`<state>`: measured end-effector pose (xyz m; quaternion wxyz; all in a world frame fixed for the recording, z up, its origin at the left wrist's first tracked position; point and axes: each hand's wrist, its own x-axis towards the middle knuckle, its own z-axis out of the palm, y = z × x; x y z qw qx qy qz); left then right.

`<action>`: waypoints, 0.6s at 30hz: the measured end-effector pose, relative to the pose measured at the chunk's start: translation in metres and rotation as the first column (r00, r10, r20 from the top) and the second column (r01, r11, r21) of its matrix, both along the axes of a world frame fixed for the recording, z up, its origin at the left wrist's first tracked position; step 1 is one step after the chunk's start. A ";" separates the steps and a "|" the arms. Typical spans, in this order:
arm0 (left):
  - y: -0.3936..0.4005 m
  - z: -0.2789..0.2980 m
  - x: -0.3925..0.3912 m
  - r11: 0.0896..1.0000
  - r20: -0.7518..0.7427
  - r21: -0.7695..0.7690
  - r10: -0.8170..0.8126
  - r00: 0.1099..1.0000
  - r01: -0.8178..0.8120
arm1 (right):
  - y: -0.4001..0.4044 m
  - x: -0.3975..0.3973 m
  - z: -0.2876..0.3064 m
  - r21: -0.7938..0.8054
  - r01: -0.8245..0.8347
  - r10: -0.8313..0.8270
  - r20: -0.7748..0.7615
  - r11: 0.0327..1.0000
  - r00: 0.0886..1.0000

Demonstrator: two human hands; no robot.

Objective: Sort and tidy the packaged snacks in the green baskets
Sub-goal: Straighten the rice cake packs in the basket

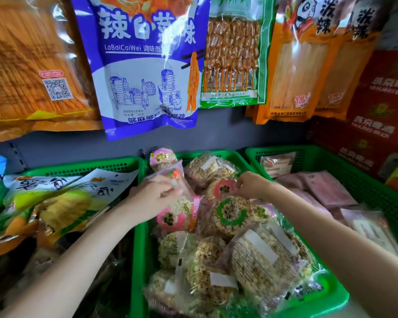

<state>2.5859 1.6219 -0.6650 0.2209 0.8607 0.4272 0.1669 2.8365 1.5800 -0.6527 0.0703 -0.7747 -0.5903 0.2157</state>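
At the far left, a green basket [83, 167] is filled with yellow-and-green corn snack bags [55, 203], which are laid flat and overlapping. Above it, a large orange packet [32, 65] and a blue-and-white packet [145, 65] are hung on the grey back wall [228, 131].

Next to the right, the middle green basket [139, 249] is piled with round puffed-grain cakes in clear wrappers [264, 258], some marked with pink ring labels, some with green. The left hand [152, 198] is reached over the basket's left rim and its fingers are curled down onto a pink-labelled pack [175, 214], which is pressed or gripped from above; whether it is lifted clear of the pile cannot be told. One more pink-labelled cake [162, 158] is stood against the back wall of the basket.

Further right in the same basket, the right hand [251, 185] is closed in a narrow pinch on the wrapper edge of another pink-ringed cake [221, 188], just behind a green-ringed cake [231, 214]. The two hands are held near each other, with the pile between them.

Above this basket, a green-edged packet of skewered snacks [232, 56] and orange packets [301, 72] are hung.

At the right, a third green basket [345, 166] is filled with flat pinkish packs [326, 189], and red cartons [377, 111] are stacked behind it.
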 end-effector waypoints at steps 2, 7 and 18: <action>0.005 0.003 0.007 0.996 0.058 0.074 0.050 0.997 -0.054 | -0.002 -0.002 0.004 0.121 0.036 -0.031 -0.041 0.992 0.999; 0.030 -0.005 0.029 0.971 -0.070 0.040 0.239 0.968 -0.237 | -0.012 0.015 0.024 0.566 0.111 -0.051 -0.121 0.817 0.991; 0.017 0.002 0.055 0.938 0.115 -0.041 0.347 0.931 -0.344 | -0.061 0.130 0.025 0.395 0.608 -0.610 -0.138 0.689 0.780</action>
